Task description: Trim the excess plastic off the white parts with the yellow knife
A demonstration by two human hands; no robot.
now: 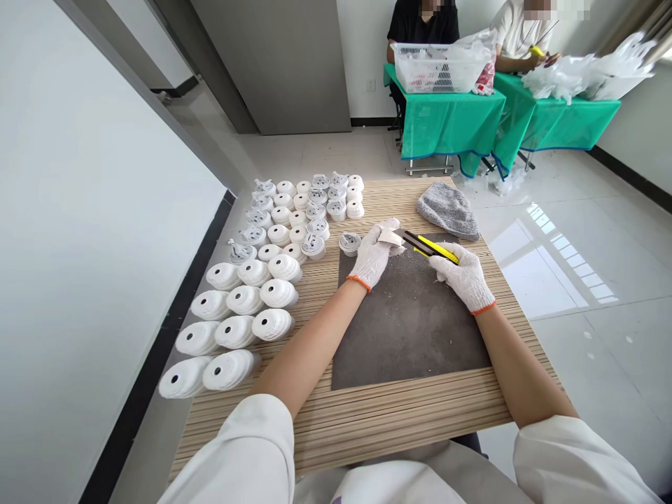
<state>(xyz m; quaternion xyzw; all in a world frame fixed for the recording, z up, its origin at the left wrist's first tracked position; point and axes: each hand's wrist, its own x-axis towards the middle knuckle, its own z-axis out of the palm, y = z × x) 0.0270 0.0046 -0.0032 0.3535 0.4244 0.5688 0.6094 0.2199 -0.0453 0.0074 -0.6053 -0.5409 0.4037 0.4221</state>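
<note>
My left hand (372, 257), in a white knit glove with an orange cuff, is closed on a small white piece (391, 239) whose exact kind I cannot make out. Gripped in my gloved right hand (465, 274) is a yellow and black utility knife (438, 248), its blade end pointing left toward the white piece. Both hands are over a dark grey mat (404, 329), where pale crumbs lie scattered. Just left of my left hand stands a round white part with a grey top (349, 243).
Rows of white ribbed parts with dark centre holes (229, 369) fill the table's left side, with grey-topped ones (313, 245) farther back. A grey cloth (448, 208) lies at the back right. Beyond, two people sit at green-covered tables (446, 122) with a white basket (441, 68).
</note>
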